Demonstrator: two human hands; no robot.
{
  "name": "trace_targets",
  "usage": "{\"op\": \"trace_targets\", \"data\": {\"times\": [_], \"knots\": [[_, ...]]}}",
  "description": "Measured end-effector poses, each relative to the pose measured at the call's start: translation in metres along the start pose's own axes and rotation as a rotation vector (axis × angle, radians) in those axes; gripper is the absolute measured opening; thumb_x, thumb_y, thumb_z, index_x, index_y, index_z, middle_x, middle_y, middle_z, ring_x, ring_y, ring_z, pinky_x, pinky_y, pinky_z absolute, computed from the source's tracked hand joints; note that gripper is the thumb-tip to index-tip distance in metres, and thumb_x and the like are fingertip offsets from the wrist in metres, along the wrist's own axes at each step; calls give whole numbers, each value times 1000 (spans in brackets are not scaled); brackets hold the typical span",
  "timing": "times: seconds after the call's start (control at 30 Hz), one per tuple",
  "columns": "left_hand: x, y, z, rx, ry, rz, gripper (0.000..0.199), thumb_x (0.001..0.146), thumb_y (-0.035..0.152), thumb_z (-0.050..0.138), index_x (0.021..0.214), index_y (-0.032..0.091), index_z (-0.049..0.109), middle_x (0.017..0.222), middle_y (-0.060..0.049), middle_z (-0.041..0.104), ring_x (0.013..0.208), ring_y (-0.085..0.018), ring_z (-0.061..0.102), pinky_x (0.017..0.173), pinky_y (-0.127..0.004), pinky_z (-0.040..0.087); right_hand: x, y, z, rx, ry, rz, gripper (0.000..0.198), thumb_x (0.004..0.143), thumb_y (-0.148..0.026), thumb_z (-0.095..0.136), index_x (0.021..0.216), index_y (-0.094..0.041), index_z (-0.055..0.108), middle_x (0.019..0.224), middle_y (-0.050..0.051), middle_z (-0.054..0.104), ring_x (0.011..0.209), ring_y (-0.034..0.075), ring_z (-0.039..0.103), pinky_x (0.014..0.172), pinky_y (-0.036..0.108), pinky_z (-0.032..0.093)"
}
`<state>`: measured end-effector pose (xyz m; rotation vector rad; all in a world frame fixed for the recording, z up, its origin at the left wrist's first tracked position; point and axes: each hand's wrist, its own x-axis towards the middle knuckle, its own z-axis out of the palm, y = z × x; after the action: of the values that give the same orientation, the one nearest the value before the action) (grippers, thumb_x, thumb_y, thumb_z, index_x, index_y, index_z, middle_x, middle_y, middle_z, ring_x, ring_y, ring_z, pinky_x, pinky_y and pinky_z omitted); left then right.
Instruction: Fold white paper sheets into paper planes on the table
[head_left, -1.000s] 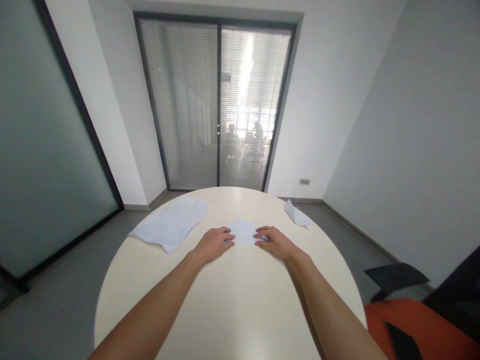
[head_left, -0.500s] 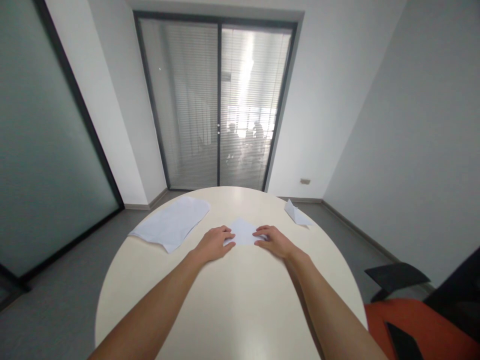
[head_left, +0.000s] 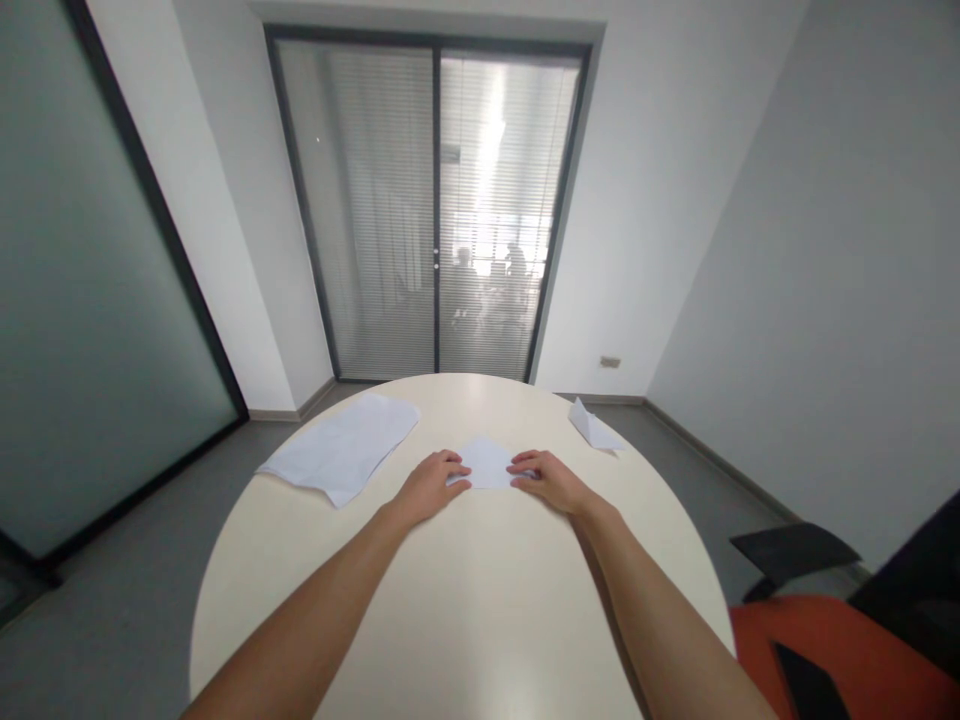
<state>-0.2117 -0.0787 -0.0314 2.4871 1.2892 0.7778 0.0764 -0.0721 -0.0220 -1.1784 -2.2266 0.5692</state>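
Note:
A small sheet of white folded paper (head_left: pixel 486 464) lies on the round table, its far edge coming to a blunt point. At its left corner, my left hand (head_left: pixel 435 480) grips the paper between thumb and fingers. On the opposite corner my right hand (head_left: pixel 550 481) does the same, fingers bent and thumb near the close edge. The fingers cover both side corners, so the folds there are hidden.
The round cream table (head_left: pixel 465 600) stands before me. Several loose white sheets (head_left: pixel 345 445) lie at its left edge, and a folded paper piece (head_left: pixel 595 428) at the far right. An orange-seated chair (head_left: pixel 862 650) is at the right. Beyond is a glass partition with blinds (head_left: pixel 375 220).

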Motion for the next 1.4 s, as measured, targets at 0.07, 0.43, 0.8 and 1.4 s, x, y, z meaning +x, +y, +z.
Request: {"op": "trace_targets", "data": {"times": [0.07, 0.43, 0.8, 1.4], "knots": [[-1, 0, 0, 8, 8, 17, 27, 91, 34, 62, 112, 22, 74, 121, -8, 64, 112, -23, 59, 102, -35, 44, -1, -5, -2, -34, -3, 3, 36, 84, -49, 68, 106, -22, 78, 120, 13, 67, 101, 26, 65, 92, 40, 50], [0, 9, -8, 69, 40, 37, 29, 98, 36, 49, 105, 21, 73, 109, -6, 71, 101, -21, 63, 96, -34, 45, -6, -20, -7, -112, 13, -10, 32, 85, -40, 66, 108, -21, 77, 114, 10, 73, 103, 26, 66, 94, 36, 49], [-8, 17, -19, 143, -29, 76, 34, 89, 32, 59, 120, 20, 66, 120, -7, 69, 109, -24, 61, 100, -37, 44, -8, -19, -19, -262, 20, 152, 32, 84, -22, 56, 109, -23, 75, 103, 6, 77, 94, 25, 70, 83, 30, 49], [-1, 6, -10, 30, 63, -82, 36, 90, 13, 47, 123, 19, 61, 124, -6, 68, 114, -21, 62, 104, -33, 44, -7, -12, -12, -241, 147, 187, 30, 94, -33, 46, 111, -19, 67, 95, 9, 74, 84, 22, 67, 74, 30, 45]]}}
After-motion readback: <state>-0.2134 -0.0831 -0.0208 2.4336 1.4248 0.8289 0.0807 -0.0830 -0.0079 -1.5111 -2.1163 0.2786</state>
